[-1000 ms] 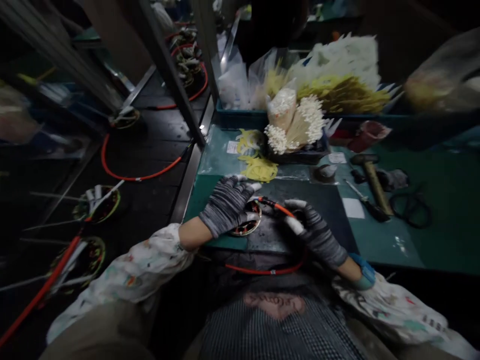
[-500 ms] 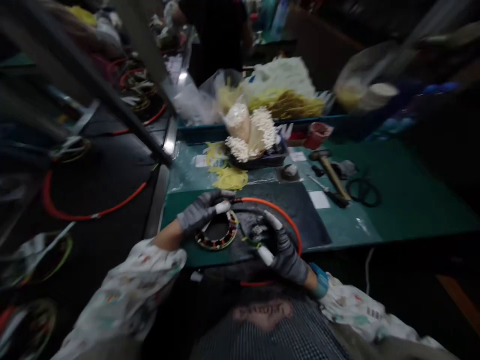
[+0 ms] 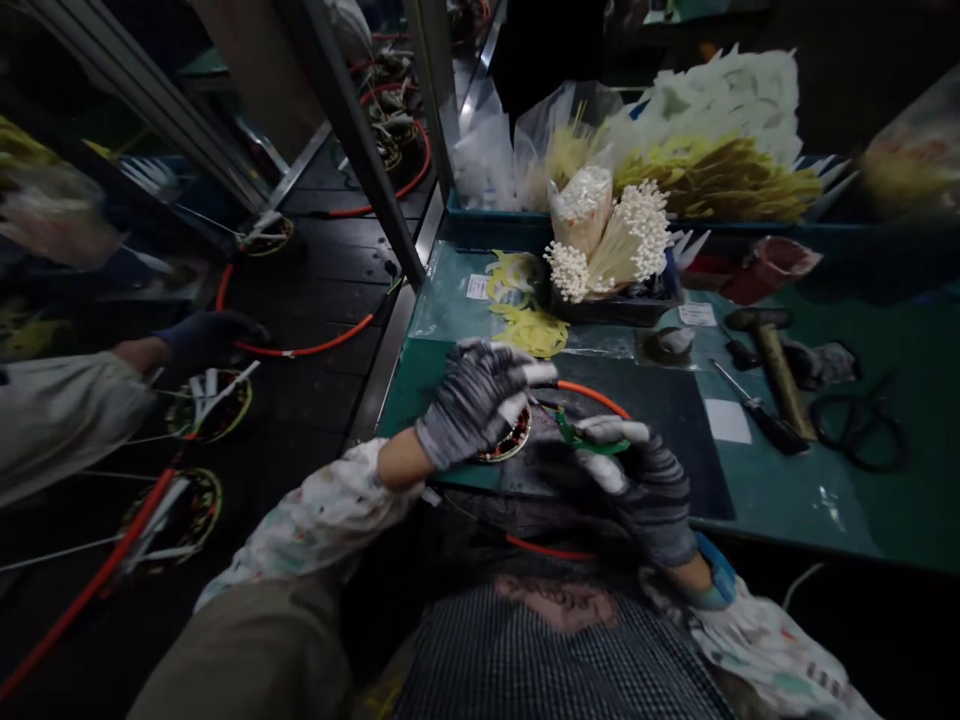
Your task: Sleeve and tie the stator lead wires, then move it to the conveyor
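Note:
My left hand [image 3: 480, 405], in a grey striped glove with white fingertips, reaches over a ring-shaped motor stator [image 3: 516, 440] on the bench. Its thumb and fingers close around the near end of an orange cable [image 3: 596, 395], though the exact grip is partly covered. The stator is mostly hidden beneath this hand. My right hand [image 3: 637, 480], gloved alike, pinches a green wire [image 3: 592, 437] just right of the stator. The orange cable loops behind my right hand, and its lower part shows at the bench's front edge.
A conveyor [image 3: 322, 375] on my left carries several stators with orange cables; a co-worker's gloved hand [image 3: 214, 335] is over it. Yellow sheet pieces [image 3: 529, 330], a tray with white-tipped sticks [image 3: 615, 250], a hammer [image 3: 780, 375], a screwdriver [image 3: 761, 410] and black scissors [image 3: 859, 425] occupy the bench.
The view has swung left, so the bench appears farther right. My right thumb and fingers have drawn together on the green wire. A co-worker's hand has come into view over the conveyor.

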`<state>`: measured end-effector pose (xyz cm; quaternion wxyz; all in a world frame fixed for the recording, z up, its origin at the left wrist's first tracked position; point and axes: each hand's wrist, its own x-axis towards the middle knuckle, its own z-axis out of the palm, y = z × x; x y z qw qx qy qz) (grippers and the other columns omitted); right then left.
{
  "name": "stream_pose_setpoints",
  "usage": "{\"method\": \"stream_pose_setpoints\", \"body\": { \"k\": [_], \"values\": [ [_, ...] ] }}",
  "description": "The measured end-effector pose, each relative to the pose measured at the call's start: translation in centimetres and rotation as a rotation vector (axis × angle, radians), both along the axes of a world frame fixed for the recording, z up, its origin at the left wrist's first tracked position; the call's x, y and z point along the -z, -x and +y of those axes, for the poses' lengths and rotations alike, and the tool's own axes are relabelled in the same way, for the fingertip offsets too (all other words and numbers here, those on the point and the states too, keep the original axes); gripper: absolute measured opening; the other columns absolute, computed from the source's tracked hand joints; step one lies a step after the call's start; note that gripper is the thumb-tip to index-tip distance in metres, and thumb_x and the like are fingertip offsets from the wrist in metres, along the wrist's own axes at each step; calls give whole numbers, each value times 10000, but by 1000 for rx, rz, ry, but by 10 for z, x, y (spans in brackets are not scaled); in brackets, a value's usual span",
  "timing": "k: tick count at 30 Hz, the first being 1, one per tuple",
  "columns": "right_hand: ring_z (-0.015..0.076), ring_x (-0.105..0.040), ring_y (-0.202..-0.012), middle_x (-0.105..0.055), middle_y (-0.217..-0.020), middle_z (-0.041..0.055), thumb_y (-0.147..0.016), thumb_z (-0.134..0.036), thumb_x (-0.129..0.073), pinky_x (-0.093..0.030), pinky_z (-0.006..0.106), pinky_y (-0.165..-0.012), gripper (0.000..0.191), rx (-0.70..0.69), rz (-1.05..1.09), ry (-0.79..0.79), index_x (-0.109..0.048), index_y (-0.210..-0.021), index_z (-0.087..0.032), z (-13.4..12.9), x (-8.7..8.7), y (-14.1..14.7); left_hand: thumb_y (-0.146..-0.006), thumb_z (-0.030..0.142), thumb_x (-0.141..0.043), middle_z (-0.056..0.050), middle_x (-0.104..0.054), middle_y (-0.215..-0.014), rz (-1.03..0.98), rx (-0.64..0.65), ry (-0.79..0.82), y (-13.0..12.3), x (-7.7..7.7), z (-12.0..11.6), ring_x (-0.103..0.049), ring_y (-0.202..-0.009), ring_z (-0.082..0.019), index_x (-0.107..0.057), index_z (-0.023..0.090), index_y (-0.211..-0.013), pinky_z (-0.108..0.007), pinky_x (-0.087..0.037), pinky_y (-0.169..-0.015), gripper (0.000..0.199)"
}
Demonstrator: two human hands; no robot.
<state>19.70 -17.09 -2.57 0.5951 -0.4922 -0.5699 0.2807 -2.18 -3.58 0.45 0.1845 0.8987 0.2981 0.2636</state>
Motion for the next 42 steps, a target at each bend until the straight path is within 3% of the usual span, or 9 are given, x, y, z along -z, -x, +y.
{"method": "stream_pose_setpoints", "body": {
  "k": [3,9,15,19,23,26,32,38,42],
  "values": [
    [162,-822,-1047,-842,-1102,6,-948,-171,-818,-686,276,-933,204,-4,-71,-50,-761,-1117,-271,6,-7,0,-1072,329,-618,4,-817,-1316,-55,66,-185,0,0,-33,-701,-1312,-242,-749,320,-1331,-504,-280,-1288,290],
    [172,-814,-981,-836,-1054,12,-1000,-270,-775,-691,329,-937,75,215,118,-19,-723,-1053,-256,42,-11,30,-1055,364,-628,-127,-759,-1452,-215,-122,-105,-1,11,-58,-708,-1373,-261,-673,205,-1494,-459,-453,-1226,469],
    [204,-784,-991,-822,-1067,52,-1077,-423,-662,-664,389,-963,198,89,267,103,-750,-1043,-249,70,0,45,-1021,417,-676,-74,-852,-1186,-157,-332,377,18,-10,44,-787,-1107,-245,-836,227,-1181,-387,-599,-1030,296],
    [188,-789,-948,-832,-1024,22,-1008,-580,-741,-660,354,-932,329,-9,371,139,-770,-1012,-252,70,9,42,-808,293,-885,-71,-845,-1106,156,-370,568,-11,-2,121,-770,-1019,-245,-842,181,-1082,-343,-585,-987,300],
    [193,-795,-972,-845,-1034,24,-965,-601,-789,-652,354,-966,354,-61,408,201,-785,-989,-248,70,13,37,-611,190,-957,-21,-741,-735,234,-385,613,-42,25,144,-718,-819,-240,-771,185,-719,-345,-573,-893,214],
    [197,-795,-969,-847,-1023,25,-951,-615,-798,-650,360,-969,369,-75,438,223,-792,-967,-247,73,10,35,-683,230,-911,0,-681,-666,175,-400,655,-44,36,144,-660,-709,-191,-719,178,-698,-311,-563,-779,200],
    [215,-792,-1029,-853,-1113,40,-995,-570,-739,-656,394,-1006,327,-65,430,212,-807,-1030,-252,76,-4,37,-873,257,-765,-29,-757,-907,-70,-379,565,-14,17,119,-682,-825,-152,-695,159,-908,-275,-590,-843,125],
    [218,-776,-1028,-847,-1109,88,-1085,-458,-620,-639,402,-1023,291,115,215,207,-807,-1049,-237,75,-5,44,-1059,304,-690,-35,-832,-1173,-342,-149,-232,17,-13,24,-782,-1072,-172,-803,257,-1188,-292,-620,-991,178],
    [228,-785,-1061,-842,-1168,72,-1040,-567,-678,-647,419,-1027,345,96,292,202,-806,-1105,-253,74,-4,48,-1113,252,-598,-22,-840,-1254,-252,-3,-419,20,-14,-10,-797,-1162,-184,-815,317,-1294,-291,-633,-1022,289]
  ]
}}
